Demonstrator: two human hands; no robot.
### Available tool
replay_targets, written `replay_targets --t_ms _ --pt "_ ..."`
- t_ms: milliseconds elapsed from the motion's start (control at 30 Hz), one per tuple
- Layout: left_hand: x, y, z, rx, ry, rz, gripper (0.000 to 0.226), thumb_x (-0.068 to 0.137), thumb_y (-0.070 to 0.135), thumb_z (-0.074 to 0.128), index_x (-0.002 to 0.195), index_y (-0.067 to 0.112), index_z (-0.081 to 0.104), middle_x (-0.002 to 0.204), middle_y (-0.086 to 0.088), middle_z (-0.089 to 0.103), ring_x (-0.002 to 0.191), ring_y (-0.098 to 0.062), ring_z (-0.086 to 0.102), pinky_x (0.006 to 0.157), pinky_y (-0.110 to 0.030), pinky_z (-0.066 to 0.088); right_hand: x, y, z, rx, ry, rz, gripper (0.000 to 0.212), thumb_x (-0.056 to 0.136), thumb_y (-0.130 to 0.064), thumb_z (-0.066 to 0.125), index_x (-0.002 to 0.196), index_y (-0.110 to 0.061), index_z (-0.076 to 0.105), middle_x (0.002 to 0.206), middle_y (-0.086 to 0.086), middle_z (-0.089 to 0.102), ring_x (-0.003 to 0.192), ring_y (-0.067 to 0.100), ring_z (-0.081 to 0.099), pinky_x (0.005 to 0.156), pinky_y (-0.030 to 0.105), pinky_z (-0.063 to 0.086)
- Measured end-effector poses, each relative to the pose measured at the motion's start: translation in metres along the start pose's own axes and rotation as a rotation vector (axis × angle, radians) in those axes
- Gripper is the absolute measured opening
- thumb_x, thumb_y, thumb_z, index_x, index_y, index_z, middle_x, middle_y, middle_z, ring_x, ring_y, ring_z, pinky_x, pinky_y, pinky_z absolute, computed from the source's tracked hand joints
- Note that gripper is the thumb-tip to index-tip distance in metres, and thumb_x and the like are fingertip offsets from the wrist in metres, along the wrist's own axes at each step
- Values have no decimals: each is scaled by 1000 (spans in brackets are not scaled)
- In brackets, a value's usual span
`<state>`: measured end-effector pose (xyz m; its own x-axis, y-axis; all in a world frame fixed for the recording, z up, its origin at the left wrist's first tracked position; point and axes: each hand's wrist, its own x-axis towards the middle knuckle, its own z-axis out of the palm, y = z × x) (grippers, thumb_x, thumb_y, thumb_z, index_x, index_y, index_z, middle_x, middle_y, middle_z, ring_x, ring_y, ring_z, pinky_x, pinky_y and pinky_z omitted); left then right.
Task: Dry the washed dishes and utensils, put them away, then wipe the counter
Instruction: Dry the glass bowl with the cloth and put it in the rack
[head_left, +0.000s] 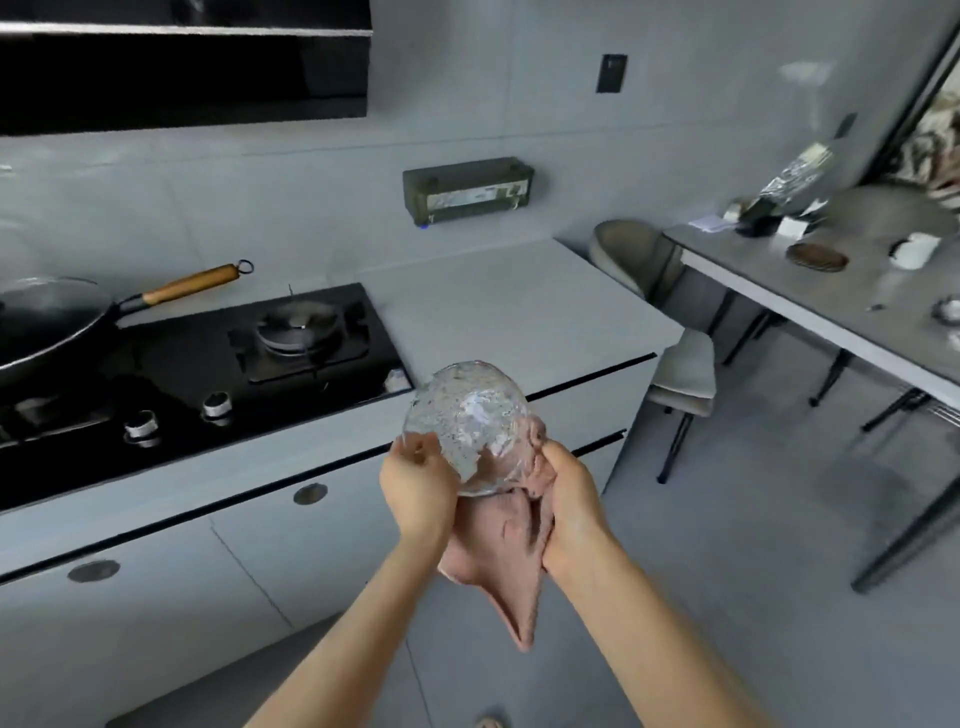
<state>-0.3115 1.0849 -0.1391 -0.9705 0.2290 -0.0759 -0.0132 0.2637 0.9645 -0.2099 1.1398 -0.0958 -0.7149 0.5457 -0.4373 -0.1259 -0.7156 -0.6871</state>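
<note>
The clear, bumpy-textured glass bowl (467, 421) is tilted, bottom up. The left hand (418, 486) grips its rim, and the right hand (569, 491) clutches a pink cloth (506, 551) against it.

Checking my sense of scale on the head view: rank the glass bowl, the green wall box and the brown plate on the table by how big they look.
1. glass bowl, held nearest the camera, which enlarges it.
2. green wall box.
3. brown plate, far off; true sizes stay unsure.
</note>
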Motion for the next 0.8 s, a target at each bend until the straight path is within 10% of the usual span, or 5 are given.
replay_targets --t_ms 167,333,467,633,800 --pt "69 1 74 70 -99 -132 20 85 -4 43 67 4 44 52 -10 51 36 -22 51 34 -20 31 64 -60 -59 -494 88 -128 68 73 32 40 116 -17 57 101 9 65 69 11 70 62 34 57" --pt "106 1 134 73 -230 -219 14 94 4 40 84 2 50 60 -17 59 41 -23 52 32 -17 36 118 -122 -112 -1140 179 -166 73 75 -11 73 125 -56 45 109 -19 56 94 2 60 91 32 50" --pt "118 -3 188 111 -277 -249 16 94 5 37 91 1 52 65 -17 62 48 -24 54 32 -16 36 168 -164 -129 -1144 76 -95 80 73 -54 72 142 -45 33 106 -21 66 83 -15 59 86 16 44" --pt "122 -8 260 117 -382 -288 15 94 6 39 84 3 51 54 -13 61 39 -20 53 35 -19 38 233 -203 -170 -966 -81 100 77 81 -15 74 145 -31 34 68 -19 70 66 -15 62 57 1 40" --pt "126 -19 328 84 -506 -531 16 98 24 45 98 10 52 57 -5 68 44 -15 61 40 -17 42 303 -236 -233 -961 -129 259 73 77 -5 76 137 -33 45 90 5 75 93 22 70 93 39 51"
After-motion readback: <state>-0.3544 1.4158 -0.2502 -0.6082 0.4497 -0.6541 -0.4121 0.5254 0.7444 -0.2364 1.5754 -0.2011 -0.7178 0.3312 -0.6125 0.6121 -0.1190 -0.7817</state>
